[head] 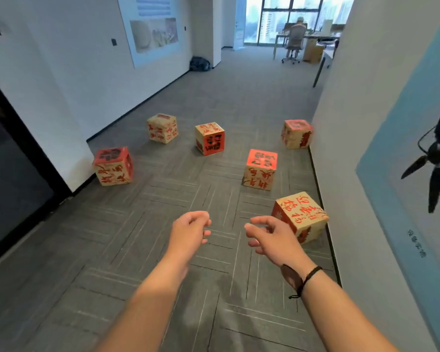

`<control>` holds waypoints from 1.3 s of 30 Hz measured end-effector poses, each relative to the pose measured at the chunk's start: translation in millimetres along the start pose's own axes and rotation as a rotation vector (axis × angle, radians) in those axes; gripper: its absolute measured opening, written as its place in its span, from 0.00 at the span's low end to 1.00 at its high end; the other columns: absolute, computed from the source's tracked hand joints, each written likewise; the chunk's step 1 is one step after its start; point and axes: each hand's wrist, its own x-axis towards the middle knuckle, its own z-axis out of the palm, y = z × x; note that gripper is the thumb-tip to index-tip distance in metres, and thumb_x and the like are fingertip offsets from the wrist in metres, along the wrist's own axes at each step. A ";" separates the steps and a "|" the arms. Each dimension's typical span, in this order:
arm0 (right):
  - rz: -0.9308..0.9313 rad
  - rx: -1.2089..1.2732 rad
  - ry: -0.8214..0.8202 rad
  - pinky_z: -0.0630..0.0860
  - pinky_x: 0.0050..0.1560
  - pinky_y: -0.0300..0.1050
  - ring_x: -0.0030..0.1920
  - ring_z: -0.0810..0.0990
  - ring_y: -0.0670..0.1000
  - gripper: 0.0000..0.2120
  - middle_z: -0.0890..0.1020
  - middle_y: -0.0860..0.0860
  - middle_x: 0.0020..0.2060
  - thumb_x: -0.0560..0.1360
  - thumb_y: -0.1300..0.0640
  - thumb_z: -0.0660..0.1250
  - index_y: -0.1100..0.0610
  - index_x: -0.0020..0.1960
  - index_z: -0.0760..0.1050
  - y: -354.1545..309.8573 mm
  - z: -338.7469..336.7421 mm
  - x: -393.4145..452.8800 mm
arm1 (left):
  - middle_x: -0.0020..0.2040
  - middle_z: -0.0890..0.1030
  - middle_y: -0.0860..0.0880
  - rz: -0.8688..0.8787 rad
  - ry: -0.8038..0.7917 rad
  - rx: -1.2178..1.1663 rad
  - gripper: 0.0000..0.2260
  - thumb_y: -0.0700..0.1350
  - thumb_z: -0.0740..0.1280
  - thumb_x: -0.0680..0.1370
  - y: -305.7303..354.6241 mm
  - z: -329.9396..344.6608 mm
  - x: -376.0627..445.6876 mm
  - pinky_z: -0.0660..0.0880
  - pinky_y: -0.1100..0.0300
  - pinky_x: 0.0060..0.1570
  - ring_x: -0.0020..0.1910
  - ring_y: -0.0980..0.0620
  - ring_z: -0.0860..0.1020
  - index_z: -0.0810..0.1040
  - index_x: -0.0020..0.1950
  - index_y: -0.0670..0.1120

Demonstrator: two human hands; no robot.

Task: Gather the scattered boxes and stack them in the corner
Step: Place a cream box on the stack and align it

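Observation:
Several cube-shaped cardboard boxes with red writing lie scattered on the grey carpet. The nearest box [304, 215] sits tilted by the right wall. Another box [260, 169] stands further on, a third box [296, 133] touches the right wall. Others: centre box [210, 138], far-left box [162, 128], and a box [113, 165] at the left wall corner. My left hand [189, 231] and my right hand [271, 236] are stretched forward, fingers loosely curled and apart, holding nothing. My right hand hovers just left of the nearest box, not touching it.
White walls line both sides of the corridor; a dark doorway [8, 168] is on the left. A dark bag [200, 64] lies at the far wall. A person on a chair [295, 39] sits at desks by the windows. A black propeller-like object [434, 168] hangs on the right.

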 end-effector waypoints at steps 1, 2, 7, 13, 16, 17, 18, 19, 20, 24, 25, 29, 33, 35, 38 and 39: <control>0.009 -0.001 0.029 0.82 0.58 0.56 0.45 0.87 0.51 0.08 0.87 0.57 0.48 0.78 0.51 0.73 0.49 0.55 0.78 -6.3 -5.1 13.9 | 0.51 0.85 0.47 -0.002 -0.040 0.000 0.05 0.45 0.66 0.83 9.2 11.2 20.3 0.78 0.55 0.48 0.45 0.50 0.82 0.82 0.51 0.49; 0.017 -0.001 0.057 0.82 0.58 0.55 0.45 0.87 0.51 0.08 0.87 0.56 0.48 0.78 0.51 0.73 0.49 0.55 0.78 -12.3 -11.5 27.0 | 0.51 0.84 0.48 -0.002 -0.079 0.005 0.05 0.45 0.66 0.83 19.9 22.7 38.6 0.78 0.55 0.48 0.45 0.50 0.82 0.82 0.51 0.50; 0.069 0.100 0.242 0.82 0.50 0.52 0.39 0.83 0.48 0.10 0.85 0.55 0.46 0.78 0.54 0.73 0.53 0.57 0.79 -27.7 -49.5 88.8 | 0.51 0.84 0.49 0.043 -0.264 0.061 0.06 0.46 0.65 0.84 66.6 86.9 117.3 0.78 0.57 0.47 0.46 0.51 0.82 0.82 0.55 0.49; 0.150 0.189 0.354 0.79 0.41 0.44 0.36 0.80 0.46 0.07 0.82 0.50 0.41 0.79 0.57 0.72 0.53 0.56 0.77 -14.5 -88.1 147.2 | 0.53 0.84 0.47 0.002 -0.391 0.153 0.05 0.45 0.66 0.84 76.3 157.1 177.5 0.80 0.52 0.51 0.47 0.49 0.82 0.81 0.52 0.51; 0.191 0.233 0.388 0.79 0.43 0.46 0.40 0.82 0.48 0.09 0.84 0.53 0.48 0.79 0.56 0.72 0.54 0.59 0.78 -3.3 -112.0 187.9 | 0.54 0.84 0.48 -0.006 -0.428 0.214 0.05 0.47 0.66 0.84 75.5 195.0 213.2 0.81 0.49 0.56 0.49 0.49 0.83 0.81 0.53 0.51; 0.206 0.254 0.401 0.79 0.44 0.47 0.42 0.83 0.49 0.10 0.84 0.54 0.50 0.79 0.56 0.72 0.54 0.60 0.78 0.2 -120.4 201.6 | 0.54 0.84 0.48 -0.019 -0.430 0.230 0.05 0.47 0.66 0.84 75.1 207.4 224.8 0.81 0.48 0.57 0.49 0.49 0.83 0.81 0.53 0.51; 0.221 0.272 0.414 0.78 0.44 0.47 0.43 0.83 0.50 0.11 0.85 0.55 0.51 0.79 0.56 0.72 0.54 0.60 0.78 4.4 -129.5 216.3 | 0.54 0.84 0.48 -0.035 -0.432 0.244 0.05 0.47 0.66 0.84 74.9 220.6 235.9 0.81 0.47 0.57 0.49 0.49 0.83 0.82 0.53 0.51; 0.229 0.290 0.429 0.79 0.43 0.47 0.43 0.83 0.50 0.10 0.85 0.55 0.50 0.79 0.56 0.72 0.54 0.60 0.78 8.2 -139.4 230.9 | 0.54 0.84 0.48 -0.051 -0.438 0.260 0.05 0.47 0.66 0.84 74.3 234.4 247.0 0.81 0.47 0.58 0.49 0.49 0.83 0.82 0.53 0.50; 0.236 0.303 0.449 0.79 0.42 0.46 0.43 0.83 0.50 0.08 0.85 0.54 0.50 0.79 0.55 0.71 0.53 0.58 0.79 11.9 -149.9 246.3 | 0.54 0.84 0.48 -0.064 -0.448 0.282 0.05 0.47 0.66 0.84 74.4 248.4 257.9 0.81 0.47 0.58 0.49 0.49 0.83 0.82 0.53 0.50; 0.254 0.350 0.506 0.79 0.43 0.46 0.41 0.82 0.50 0.02 0.86 0.56 0.47 0.80 0.57 0.70 0.52 0.52 0.80 10.1 -195.4 315.4 | 0.55 0.84 0.47 -0.102 -0.453 0.357 0.05 0.46 0.65 0.84 85.2 309.9 312.1 0.81 0.50 0.55 0.52 0.47 0.84 0.81 0.55 0.50; 0.250 0.341 0.502 0.79 0.45 0.48 0.41 0.82 0.51 0.00 0.86 0.57 0.46 0.80 0.56 0.70 0.52 0.50 0.80 7.2 -207.4 334.1 | 0.55 0.84 0.47 -0.107 -0.447 0.358 0.05 0.46 0.65 0.84 90.3 326.6 328.0 0.81 0.50 0.54 0.52 0.47 0.84 0.81 0.55 0.50; 0.207 0.258 0.469 0.82 0.55 0.58 0.43 0.86 0.54 0.02 0.87 0.56 0.44 0.78 0.53 0.71 0.51 0.49 0.81 -4.5 -257.4 404.1 | 0.54 0.84 0.47 -0.102 -0.421 0.307 0.05 0.45 0.66 0.83 110.2 392.4 384.8 0.79 0.54 0.49 0.49 0.47 0.82 0.81 0.55 0.48; 0.250 0.240 0.474 0.83 0.51 0.55 0.44 0.86 0.53 0.05 0.87 0.54 0.46 0.78 0.52 0.71 0.52 0.52 0.82 -2.4 -299.3 454.9 | 0.51 0.83 0.47 -0.141 -0.430 0.290 0.04 0.44 0.67 0.83 116.2 448.0 424.7 0.78 0.53 0.47 0.45 0.48 0.80 0.81 0.51 0.48; 0.281 0.229 0.464 0.80 0.46 0.54 0.43 0.84 0.55 0.05 0.87 0.56 0.46 0.78 0.52 0.71 0.52 0.52 0.82 4.2 -313.5 476.0 | 0.48 0.81 0.48 -0.177 -0.438 0.300 0.04 0.43 0.67 0.82 113.2 471.4 443.4 0.77 0.53 0.47 0.45 0.48 0.79 0.81 0.50 0.47; 0.341 0.199 0.458 0.82 0.49 0.57 0.44 0.85 0.57 0.07 0.87 0.56 0.46 0.78 0.52 0.71 0.52 0.54 0.82 17.8 -334.7 518.2 | 0.46 0.79 0.49 -0.246 -0.437 0.312 0.04 0.43 0.67 0.82 108.7 510.8 479.3 0.76 0.54 0.47 0.44 0.49 0.77 0.81 0.51 0.45; 0.354 0.193 0.465 0.83 0.51 0.58 0.44 0.85 0.57 0.07 0.87 0.56 0.47 0.78 0.52 0.72 0.53 0.54 0.82 24.0 -342.8 535.9 | 0.43 0.78 0.49 -0.255 -0.443 0.321 0.05 0.43 0.66 0.83 105.5 525.7 492.8 0.75 0.54 0.46 0.43 0.49 0.77 0.81 0.49 0.46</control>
